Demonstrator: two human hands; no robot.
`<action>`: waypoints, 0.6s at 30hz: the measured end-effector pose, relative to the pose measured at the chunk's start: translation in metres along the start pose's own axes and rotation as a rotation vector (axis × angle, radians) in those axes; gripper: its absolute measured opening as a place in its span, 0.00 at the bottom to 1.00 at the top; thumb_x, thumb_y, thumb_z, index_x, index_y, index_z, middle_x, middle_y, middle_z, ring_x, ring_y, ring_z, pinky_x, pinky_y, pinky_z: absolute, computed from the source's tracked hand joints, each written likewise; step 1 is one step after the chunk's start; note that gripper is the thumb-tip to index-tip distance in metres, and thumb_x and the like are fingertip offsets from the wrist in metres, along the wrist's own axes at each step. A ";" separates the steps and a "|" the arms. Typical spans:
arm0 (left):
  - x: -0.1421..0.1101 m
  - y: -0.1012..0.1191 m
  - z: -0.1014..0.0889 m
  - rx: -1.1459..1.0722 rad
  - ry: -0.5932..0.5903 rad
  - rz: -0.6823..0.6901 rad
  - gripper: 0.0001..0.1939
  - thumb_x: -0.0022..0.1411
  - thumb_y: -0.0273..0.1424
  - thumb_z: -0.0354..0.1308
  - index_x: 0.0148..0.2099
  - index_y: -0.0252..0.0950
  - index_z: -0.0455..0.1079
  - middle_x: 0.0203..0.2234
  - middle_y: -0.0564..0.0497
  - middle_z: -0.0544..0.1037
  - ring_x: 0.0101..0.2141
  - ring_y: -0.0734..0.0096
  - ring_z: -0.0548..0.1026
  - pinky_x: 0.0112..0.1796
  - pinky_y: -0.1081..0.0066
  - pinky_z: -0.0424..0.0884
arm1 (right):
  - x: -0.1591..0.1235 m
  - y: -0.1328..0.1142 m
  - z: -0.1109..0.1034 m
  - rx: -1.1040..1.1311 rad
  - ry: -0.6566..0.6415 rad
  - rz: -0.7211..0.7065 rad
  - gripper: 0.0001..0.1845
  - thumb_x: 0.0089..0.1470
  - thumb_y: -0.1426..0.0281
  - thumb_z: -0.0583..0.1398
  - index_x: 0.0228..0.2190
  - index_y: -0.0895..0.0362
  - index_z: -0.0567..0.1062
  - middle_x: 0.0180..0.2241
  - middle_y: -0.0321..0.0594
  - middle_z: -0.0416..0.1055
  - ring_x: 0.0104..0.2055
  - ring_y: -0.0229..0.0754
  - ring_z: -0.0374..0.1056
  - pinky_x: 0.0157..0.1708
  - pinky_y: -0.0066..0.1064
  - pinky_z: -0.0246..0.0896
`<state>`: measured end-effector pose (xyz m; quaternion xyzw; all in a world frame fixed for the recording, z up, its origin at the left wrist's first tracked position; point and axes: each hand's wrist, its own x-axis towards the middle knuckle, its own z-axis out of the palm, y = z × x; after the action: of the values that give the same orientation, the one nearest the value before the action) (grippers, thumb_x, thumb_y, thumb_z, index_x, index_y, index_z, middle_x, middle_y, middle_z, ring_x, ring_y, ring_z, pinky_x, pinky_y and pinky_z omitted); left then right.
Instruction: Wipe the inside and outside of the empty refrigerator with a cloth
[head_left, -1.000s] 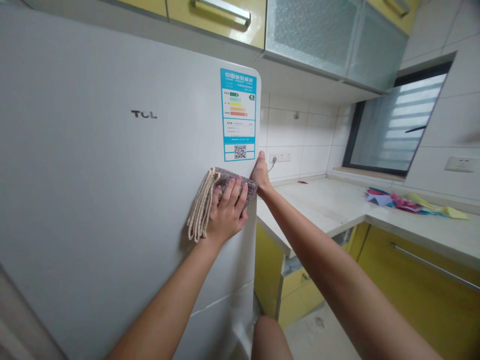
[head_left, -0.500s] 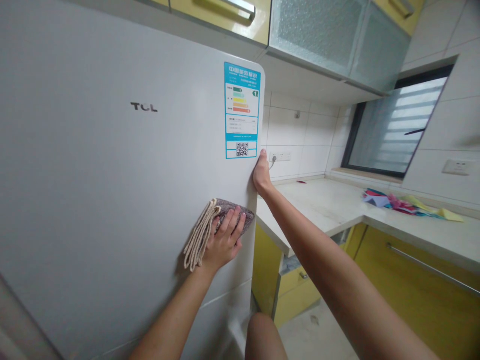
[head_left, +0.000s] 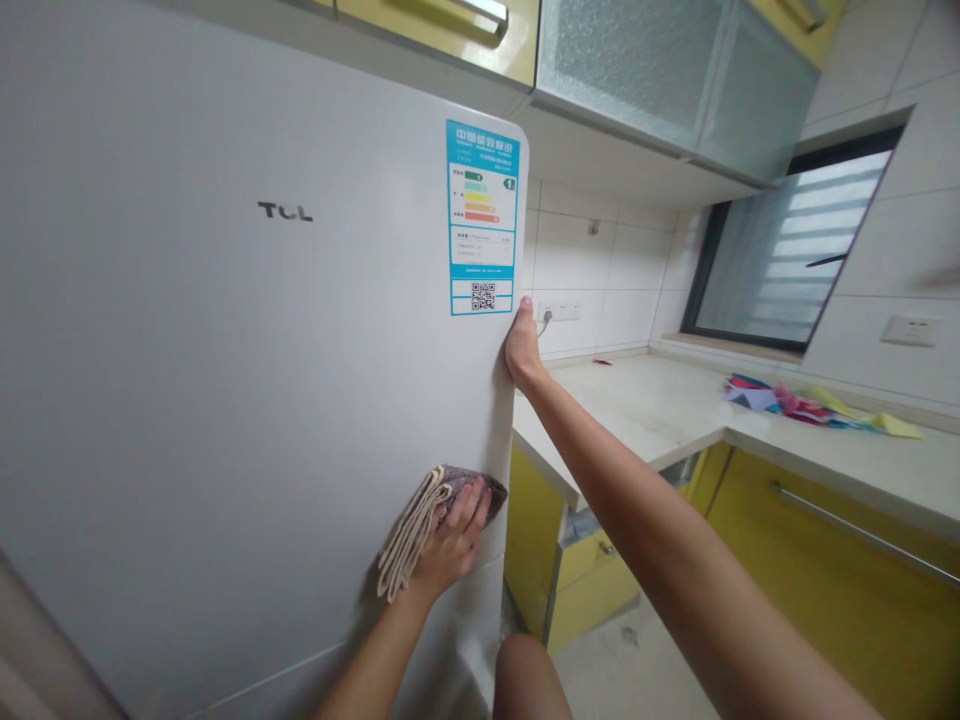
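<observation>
My left hand [head_left: 452, 540] presses a folded grey-brown cloth [head_left: 412, 530] with cream edging against the lower right part of a light-coloured refrigerator door [head_left: 225, 380]. Its fingers lie bent over the cloth, just above the seam between the upper and lower doors. A TCL logo and a blue energy label [head_left: 484, 220] are on the upper door. My right hand [head_left: 523, 345] rests against the door's right edge, just below the label. Its thumb points up, while the other fingers are hidden behind the edge.
A white countertop [head_left: 637, 400] runs to the right, with crumpled colourful cloths or papers [head_left: 802, 405] on it. Yellow lower cabinets [head_left: 795, 540] stand beneath it, and upper cabinets [head_left: 630, 80] hang overhead. A wall socket [head_left: 559, 311] and a window [head_left: 795, 250] are behind. My knee [head_left: 529, 680] shows below.
My left hand has slid the folded cloth down the refrigerator door towards the seam. My right hand stays at the door's edge.
</observation>
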<state>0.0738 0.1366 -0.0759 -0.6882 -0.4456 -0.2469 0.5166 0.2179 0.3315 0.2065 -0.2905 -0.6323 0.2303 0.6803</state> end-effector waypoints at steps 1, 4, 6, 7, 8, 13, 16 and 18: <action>-0.007 0.004 0.003 -0.002 -0.007 0.009 0.30 0.69 0.40 0.59 0.71 0.47 0.73 0.75 0.54 0.64 0.80 0.63 0.36 0.78 0.57 0.32 | 0.000 0.000 0.000 0.007 0.001 -0.004 0.60 0.67 0.28 0.35 0.59 0.63 0.80 0.51 0.56 0.81 0.66 0.59 0.71 0.72 0.50 0.60; -0.029 0.017 0.013 -0.002 -0.021 0.061 0.29 0.68 0.42 0.60 0.70 0.49 0.75 0.75 0.57 0.64 0.80 0.62 0.37 0.78 0.57 0.32 | 0.000 0.000 -0.001 0.005 0.015 0.002 0.60 0.66 0.28 0.35 0.58 0.63 0.80 0.50 0.57 0.81 0.65 0.61 0.72 0.71 0.52 0.61; -0.044 0.024 0.019 0.009 -0.020 0.088 0.29 0.67 0.42 0.60 0.69 0.49 0.75 0.75 0.57 0.64 0.80 0.61 0.37 0.79 0.55 0.30 | 0.000 0.000 -0.001 -0.016 0.016 0.007 0.61 0.66 0.28 0.34 0.58 0.63 0.80 0.51 0.58 0.81 0.64 0.62 0.73 0.70 0.53 0.62; -0.051 0.027 0.021 0.015 -0.024 0.094 0.30 0.67 0.42 0.60 0.69 0.50 0.75 0.75 0.57 0.65 0.80 0.60 0.38 0.79 0.55 0.31 | -0.001 0.000 -0.001 -0.026 0.012 0.004 0.61 0.66 0.28 0.34 0.59 0.63 0.80 0.51 0.58 0.81 0.63 0.62 0.73 0.70 0.53 0.62; -0.058 0.030 0.024 0.018 -0.029 0.101 0.30 0.66 0.43 0.60 0.69 0.51 0.75 0.75 0.58 0.65 0.80 0.61 0.38 0.79 0.57 0.32 | -0.001 0.001 -0.001 -0.032 0.005 -0.005 0.61 0.66 0.28 0.34 0.59 0.63 0.80 0.51 0.57 0.81 0.63 0.61 0.74 0.70 0.53 0.62; -0.087 0.040 0.032 -0.012 -0.050 0.127 0.31 0.64 0.42 0.60 0.69 0.53 0.75 0.74 0.60 0.66 0.80 0.63 0.40 0.78 0.62 0.37 | -0.001 0.001 -0.002 -0.020 -0.003 -0.031 0.60 0.66 0.28 0.34 0.57 0.61 0.81 0.50 0.56 0.81 0.63 0.60 0.74 0.70 0.52 0.62; -0.108 0.043 0.034 -0.050 -0.048 0.142 0.31 0.64 0.39 0.59 0.69 0.53 0.75 0.74 0.63 0.65 0.79 0.67 0.41 0.77 0.67 0.41 | -0.003 -0.001 -0.002 -0.040 0.001 -0.004 0.61 0.66 0.29 0.33 0.56 0.62 0.82 0.51 0.58 0.80 0.63 0.61 0.74 0.69 0.53 0.63; -0.125 0.043 0.032 -0.093 -0.092 0.151 0.31 0.63 0.37 0.58 0.68 0.56 0.75 0.73 0.67 0.66 0.78 0.75 0.43 0.74 0.75 0.51 | -0.004 -0.004 -0.002 -0.055 -0.010 -0.005 0.61 0.66 0.29 0.32 0.56 0.62 0.81 0.52 0.58 0.80 0.63 0.61 0.73 0.70 0.53 0.63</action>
<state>0.0470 0.1191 -0.2075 -0.7538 -0.4035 -0.1958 0.4802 0.2194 0.3258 0.2061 -0.3063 -0.6426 0.2125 0.6694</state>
